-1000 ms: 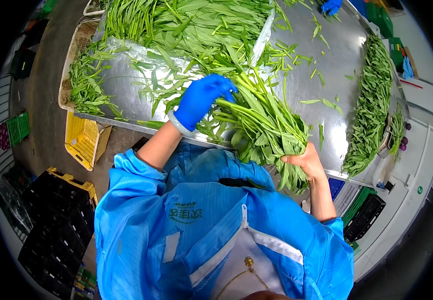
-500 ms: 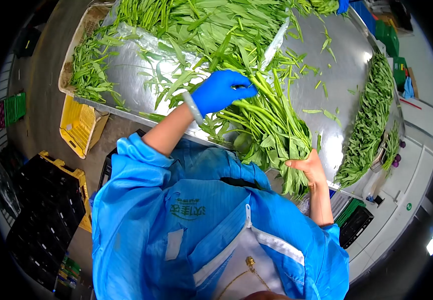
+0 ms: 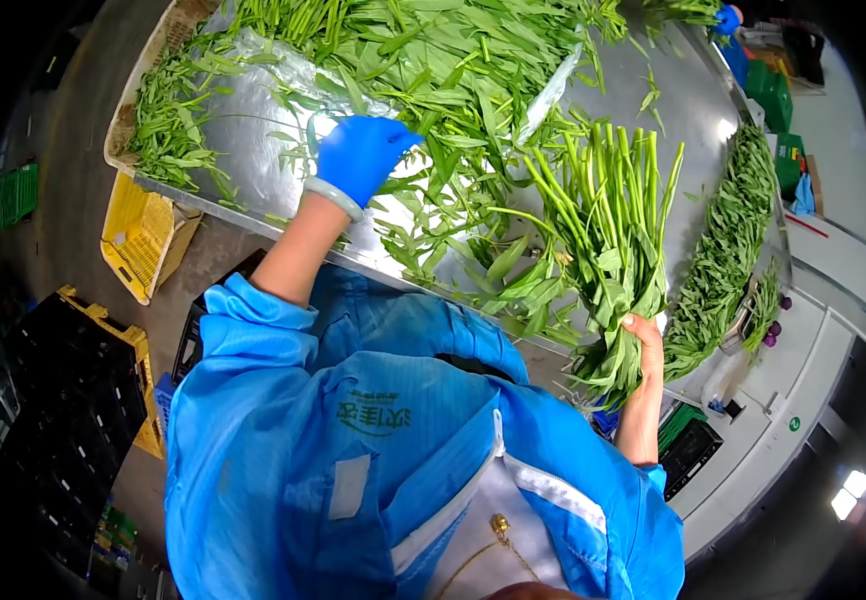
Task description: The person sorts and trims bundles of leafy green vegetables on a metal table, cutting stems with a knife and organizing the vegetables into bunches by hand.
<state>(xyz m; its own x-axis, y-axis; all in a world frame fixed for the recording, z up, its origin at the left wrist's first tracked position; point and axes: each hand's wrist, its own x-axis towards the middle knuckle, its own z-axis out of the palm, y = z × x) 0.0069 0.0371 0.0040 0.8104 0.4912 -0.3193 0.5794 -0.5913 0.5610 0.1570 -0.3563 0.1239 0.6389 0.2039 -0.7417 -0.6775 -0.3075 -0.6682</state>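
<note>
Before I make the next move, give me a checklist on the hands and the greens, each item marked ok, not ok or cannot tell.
1. Bunch gripped by the right hand: ok, held at its leafy end.
2. Left hand off the bunch: ok, it is over by the pile.
3. Left hand empty: cannot tell, its fingertips are against leaves.
4. Stem ends level: not ok, they reach different heights and one stem juts out sideways.
5. Bunch tied: cannot tell, no band shows but part is hidden.
6. More greens within the pile: ok, plenty.
</note>
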